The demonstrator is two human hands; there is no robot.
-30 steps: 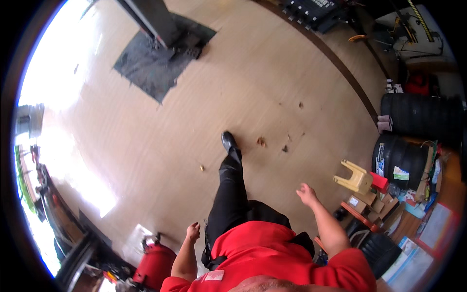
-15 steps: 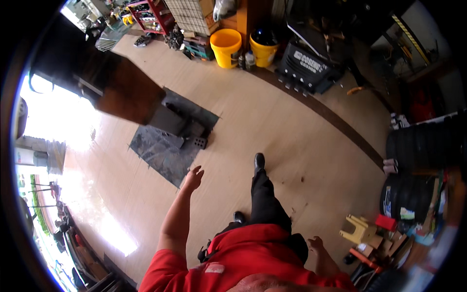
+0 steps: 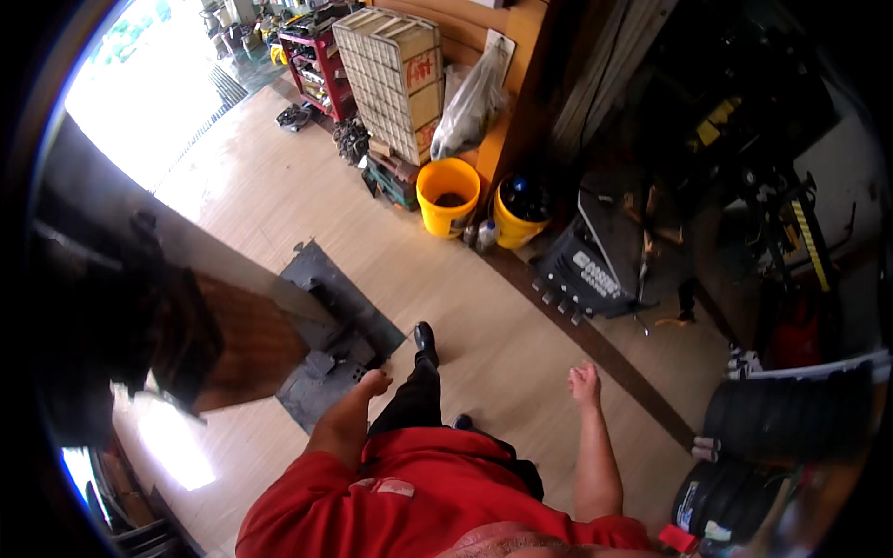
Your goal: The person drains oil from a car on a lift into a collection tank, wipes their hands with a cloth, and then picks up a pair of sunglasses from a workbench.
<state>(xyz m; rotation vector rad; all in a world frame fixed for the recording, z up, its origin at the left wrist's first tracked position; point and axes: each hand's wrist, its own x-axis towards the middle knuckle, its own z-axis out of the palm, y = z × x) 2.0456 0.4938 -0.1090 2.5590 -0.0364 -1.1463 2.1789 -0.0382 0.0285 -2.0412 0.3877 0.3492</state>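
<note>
I look down at my red shirt and dark trousers as I stand on a tan workshop floor. My left hand (image 3: pixel 374 382) hangs loosely curled beside my leg and holds nothing. My right hand (image 3: pixel 584 381) is held out in front of my body with its fingers slightly apart, also with nothing in it. One black shoe (image 3: pixel 425 340) is stepped forward between them. Neither hand touches anything.
A dark rubber mat (image 3: pixel 339 335) under a metal post base lies left of my foot. Two yellow buckets (image 3: pixel 447 193) stand ahead by a black machine (image 3: pixel 600 260). Stacked tyres (image 3: pixel 791 418) sit to the right. A crate and red shelving stand further back.
The view has swung forward across the floor, bringing the buckets, machine and crate nearer. My left arm has dropped to my side and my right hand has come up ahead.
</note>
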